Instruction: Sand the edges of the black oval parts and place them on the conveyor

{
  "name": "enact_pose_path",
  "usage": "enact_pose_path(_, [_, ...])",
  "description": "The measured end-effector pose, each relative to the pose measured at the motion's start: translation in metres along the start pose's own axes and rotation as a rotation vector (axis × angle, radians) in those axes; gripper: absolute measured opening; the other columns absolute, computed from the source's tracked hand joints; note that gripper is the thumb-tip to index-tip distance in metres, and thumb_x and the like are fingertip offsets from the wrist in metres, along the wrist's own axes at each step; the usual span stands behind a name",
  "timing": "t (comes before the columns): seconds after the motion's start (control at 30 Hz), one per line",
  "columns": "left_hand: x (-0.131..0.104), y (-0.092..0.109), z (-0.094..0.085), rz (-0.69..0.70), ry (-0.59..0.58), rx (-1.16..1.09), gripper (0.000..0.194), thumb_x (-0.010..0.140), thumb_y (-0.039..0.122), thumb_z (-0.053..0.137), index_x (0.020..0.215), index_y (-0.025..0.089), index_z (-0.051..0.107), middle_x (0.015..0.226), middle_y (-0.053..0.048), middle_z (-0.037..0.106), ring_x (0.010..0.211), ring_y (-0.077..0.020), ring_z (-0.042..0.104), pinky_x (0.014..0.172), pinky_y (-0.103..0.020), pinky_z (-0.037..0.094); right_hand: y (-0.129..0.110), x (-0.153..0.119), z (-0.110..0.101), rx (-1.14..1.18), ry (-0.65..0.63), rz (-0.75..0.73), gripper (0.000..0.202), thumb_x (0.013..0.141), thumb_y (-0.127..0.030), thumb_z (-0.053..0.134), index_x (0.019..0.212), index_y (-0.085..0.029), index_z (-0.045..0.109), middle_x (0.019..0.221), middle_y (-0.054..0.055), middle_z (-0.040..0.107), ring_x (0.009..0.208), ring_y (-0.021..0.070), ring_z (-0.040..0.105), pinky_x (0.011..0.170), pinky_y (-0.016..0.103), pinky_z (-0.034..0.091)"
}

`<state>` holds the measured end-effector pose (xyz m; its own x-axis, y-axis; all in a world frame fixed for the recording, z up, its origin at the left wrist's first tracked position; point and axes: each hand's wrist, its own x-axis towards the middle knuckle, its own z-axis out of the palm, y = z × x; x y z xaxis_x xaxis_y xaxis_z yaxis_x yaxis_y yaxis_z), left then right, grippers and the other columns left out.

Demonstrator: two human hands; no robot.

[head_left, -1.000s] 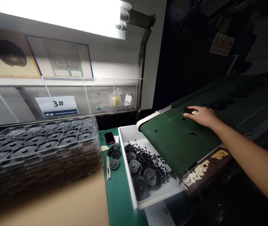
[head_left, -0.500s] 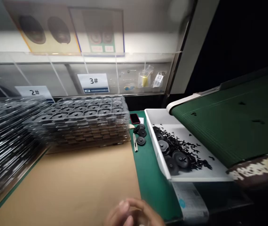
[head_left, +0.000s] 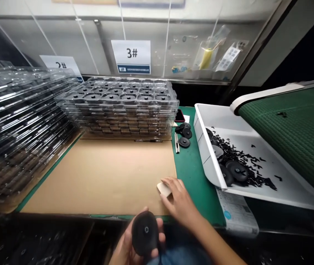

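My left hand (head_left: 128, 246) is closed around a black round disc (head_left: 145, 237), which is tilted up with a small ring at its centre. It is held just in front of the table's near edge. Up and to the right, my right hand (head_left: 177, 195) grips a small cream-coloured flat block (head_left: 164, 189) at the right part of the cardboard sheet (head_left: 104, 173). Part of the block is hidden under the fingers, and I cannot tell whether it touches the cardboard.
Stacked clear trays (head_left: 121, 110) filled with black parts stand behind the cardboard; another tray stack (head_left: 21, 140) rises at left. Loose black discs (head_left: 184, 142) and a cutter knife (head_left: 177, 142) lie on the green mat. A white bin (head_left: 212, 165) sits below a green conveyor belt (head_left: 292, 129).
The view has tilted down. My hands, close together at the bottom edge before, are now apart; the black disc and the cream block have come into clear sight.
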<state>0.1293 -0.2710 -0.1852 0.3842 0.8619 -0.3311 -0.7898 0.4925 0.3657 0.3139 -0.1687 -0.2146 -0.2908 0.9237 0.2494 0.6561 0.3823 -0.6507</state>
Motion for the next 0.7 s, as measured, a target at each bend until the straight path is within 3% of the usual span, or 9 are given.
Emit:
enact_pose_path(0.23, [-0.012, 0.004, 0.005, -0.106, 0.061, -0.001, 0.054, 0.086, 0.051, 0.061, 0.133, 0.026, 0.058, 0.130, -0.011, 0.065, 0.113, -0.0296, 0.065, 0.090, -0.029, 0.055, 0.011, -0.011, 0.002, -0.108, 0.108, 0.041, 0.041, 0.088, -0.031, 0.062, 0.127, -0.023, 0.057, 0.116, 0.014, 0.062, 0.108, 0.0313, 0.057, 0.092, 0.054, 0.051])
enact_pose_path(0.4, [-0.014, 0.007, 0.012, -0.119, 0.061, -0.028, 0.048, 0.093, 0.049, 0.050, 0.133, 0.023, 0.059, 0.132, -0.014, 0.063, 0.114, -0.0290, 0.064, 0.095, -0.031, 0.051, 0.004, -0.015, 0.003, -0.049, 0.020, -0.098, 0.035, 0.094, -0.020, 0.053, 0.127, -0.026, 0.059, 0.108, 0.008, 0.070, 0.099, 0.0216, 0.063, 0.086, 0.039, 0.055])
enact_pose_path(0.5, [-0.016, 0.007, 0.014, -0.082, 0.059, -0.025, 0.044, 0.097, 0.043, 0.045, 0.128, 0.018, 0.063, 0.131, -0.014, 0.064, 0.112, -0.0289, 0.065, 0.094, -0.031, 0.051, 0.001, -0.018, 0.001, 0.004, -0.062, -0.171, 0.037, 0.095, -0.017, 0.052, 0.128, -0.031, 0.060, 0.107, 0.004, 0.072, 0.098, 0.0199, 0.064, 0.088, 0.038, 0.054])
enact_pose_path(0.63, [-0.020, 0.007, 0.015, -0.059, 0.051, 0.011, 0.042, 0.096, 0.039, 0.047, 0.131, 0.021, 0.060, 0.128, -0.015, 0.065, 0.107, -0.0273, 0.068, 0.088, -0.030, 0.053, -0.002, -0.022, -0.006, 0.105, -0.075, -0.147, 0.045, 0.092, -0.017, 0.056, 0.136, -0.028, 0.050, 0.104, 0.004, 0.071, 0.094, 0.0187, 0.065, 0.083, 0.034, 0.055])
enact_pose_path(0.7, [-0.022, 0.008, 0.015, -0.041, 0.033, 0.039, 0.043, 0.095, 0.042, 0.050, 0.133, 0.024, 0.058, 0.122, -0.015, 0.068, 0.101, -0.0255, 0.070, 0.081, -0.027, 0.055, -0.009, -0.025, -0.014, 0.165, -0.034, -0.097, 0.039, 0.090, -0.021, 0.062, 0.127, -0.024, 0.053, 0.098, 0.005, 0.069, 0.087, 0.0173, 0.065, 0.075, 0.030, 0.055])
